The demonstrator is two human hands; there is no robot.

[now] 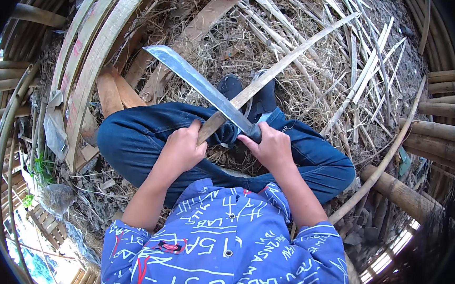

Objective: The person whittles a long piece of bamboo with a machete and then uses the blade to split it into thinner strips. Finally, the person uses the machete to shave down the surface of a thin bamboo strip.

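Observation:
A long bamboo strip (274, 70) slants from my lap up to the upper right. My left hand (185, 143) is closed round its lower end. In my right hand (270, 144) is the dark handle of a machete (200, 84), whose broad grey blade points to the upper left. The blade crosses over the strip between my two hands, above my lap. My fingers wrap the handle, and part of it is hidden by them.
Several wide bamboo slats (94, 53) lie at the upper left. Fibrous shavings (201, 61) and thin split strips (367, 72) cover the ground beyond my shoes. A thick bamboo pole (403, 194) lies at the right, near a thin curved one (389, 164).

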